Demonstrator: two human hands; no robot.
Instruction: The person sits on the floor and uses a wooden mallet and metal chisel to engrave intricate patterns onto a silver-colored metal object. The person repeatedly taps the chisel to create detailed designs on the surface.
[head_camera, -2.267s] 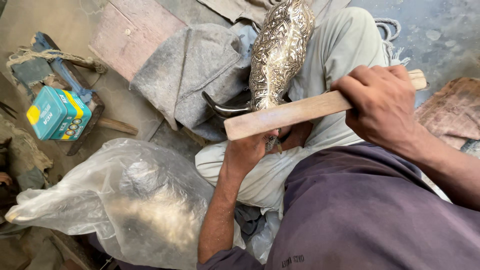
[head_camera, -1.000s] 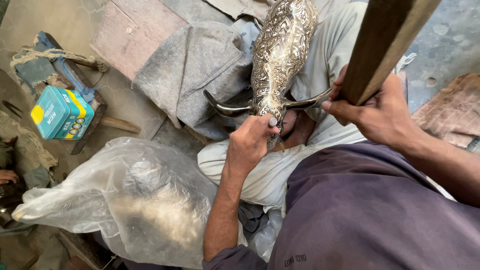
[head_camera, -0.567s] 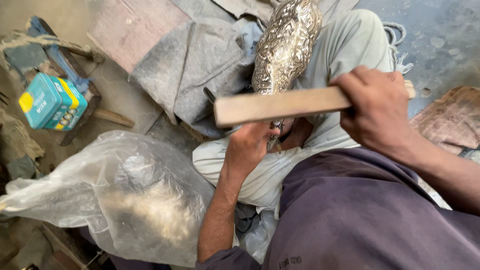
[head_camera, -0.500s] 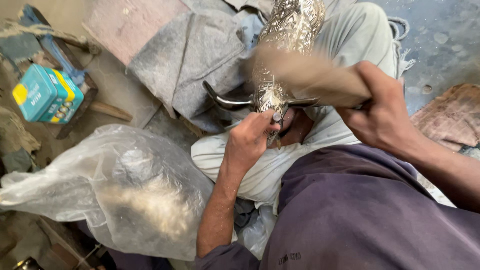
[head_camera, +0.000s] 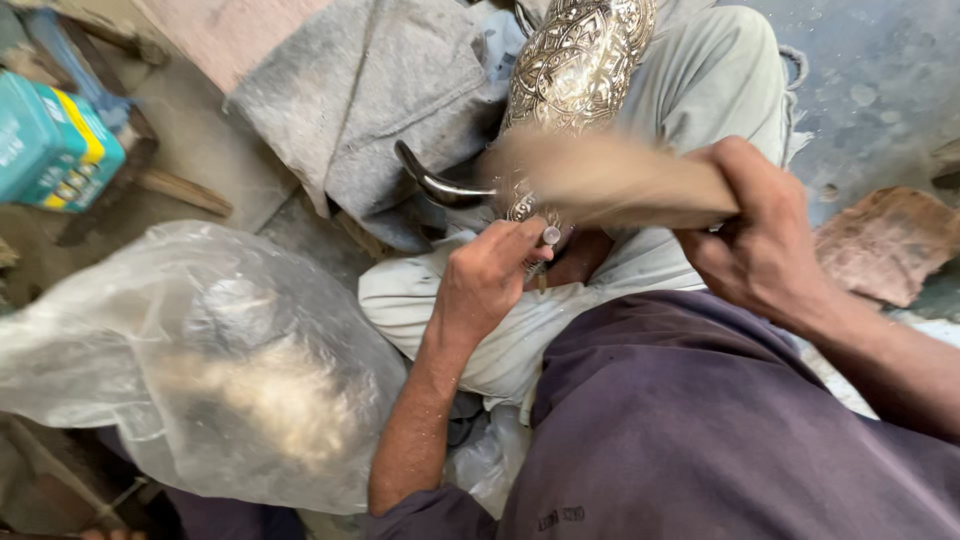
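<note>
Just below the middle of the frame, the left hand (head_camera: 487, 285) is clenched around a thin metal punch (head_camera: 548, 238), whose round head shows above the knuckles, its tip set against the base of an ornate embossed metal vessel (head_camera: 575, 70) lying on the person's lap at the upper centre. At the right, the right hand (head_camera: 762, 232) is closed tight on a wooden mallet (head_camera: 600, 180), blurred, which lies across the vessel just above the punch head. A clear plastic bag (head_camera: 190, 360) fills the lower left; a teal and yellow box (head_camera: 50, 145) sits at the upper left edge.
</note>
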